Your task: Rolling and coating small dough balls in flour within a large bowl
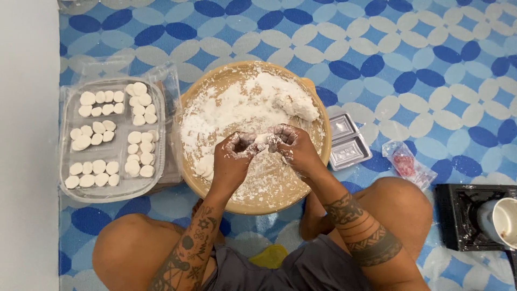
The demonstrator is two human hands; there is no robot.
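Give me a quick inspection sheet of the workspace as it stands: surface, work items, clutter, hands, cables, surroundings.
Surface: blue and white patterned mat on the floor; the person sits cross-legged on it.
Work items: round tan bowl dusted with white flour, a dough lump at its far side; a clear tray left of the bowl holds rows of white dough pieces.
Clutter: empty clear container, small plastic bag with something red, black tray with a white cup.
Hands: left hand and right hand, both floured, pinch a small dough piece between them over the bowl.
Cables: nothing seen.
Surroundings: pale wall on the left.
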